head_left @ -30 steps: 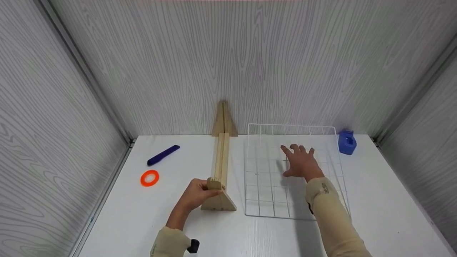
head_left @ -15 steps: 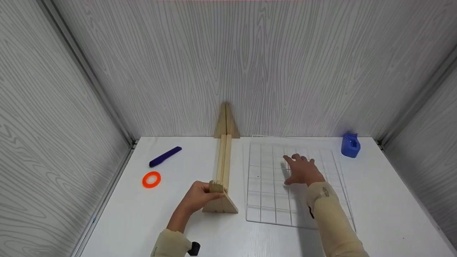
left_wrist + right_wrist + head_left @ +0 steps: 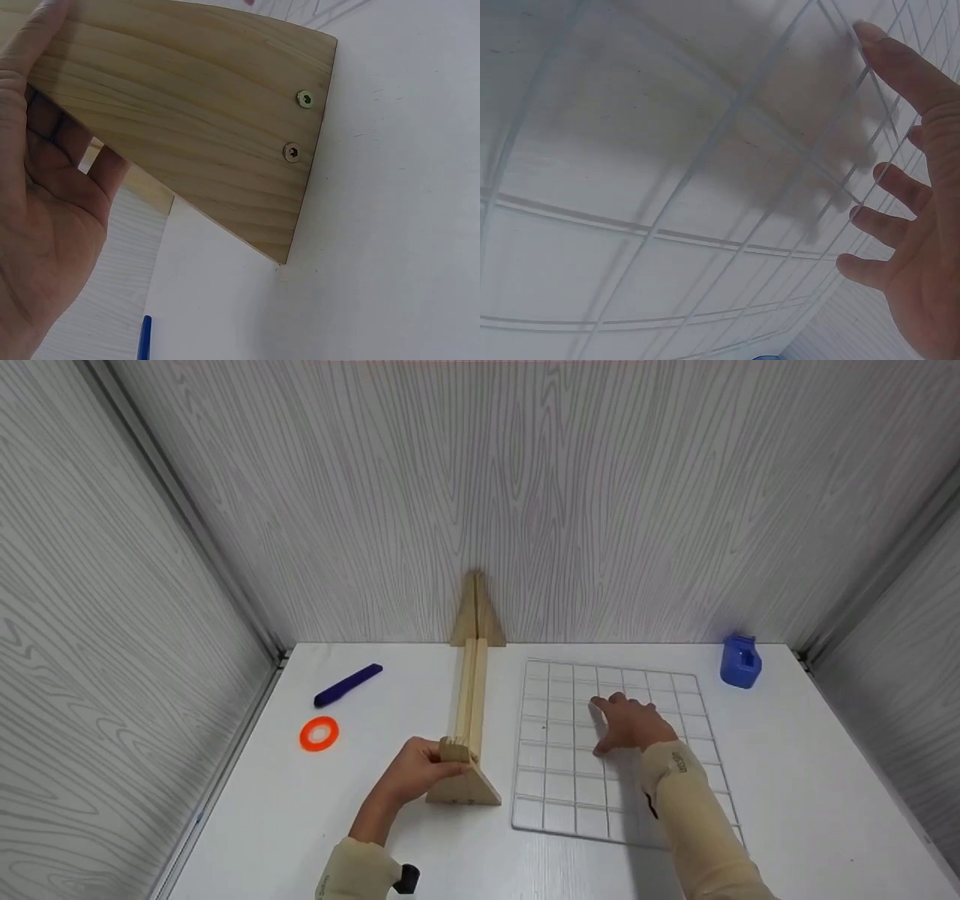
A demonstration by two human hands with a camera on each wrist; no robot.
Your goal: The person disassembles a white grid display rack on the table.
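Observation:
A wooden stand [image 3: 474, 690] runs front to back across the white table, a tapered panel at each end. My left hand [image 3: 411, 774] pinches the top of its near panel, thumb in front and fingers behind. The left wrist view shows that panel [image 3: 202, 105] close up, with two bolts near its bottom edge. To the right lies a white wire grid [image 3: 575, 750], apart from the stand. My right hand [image 3: 634, 725] is over the grid's middle, fingers spread and slightly bent. In the right wrist view the thumb and fingertips of the right hand [image 3: 919, 247] meet the wires.
On the left of the table [image 3: 255, 825] lie a dark purple, knife-shaped bar [image 3: 348, 685] and an orange ring [image 3: 319, 733]. A blue plastic holder [image 3: 741, 661] with a hollow stands at the back right. Grey wood-grained walls [image 3: 600, 510] enclose the back and sides.
The grid's far edge has come down from a raised tilt to lie flat on the table. My right hand has lowered with it. The left hand keeps its hold on the stand.

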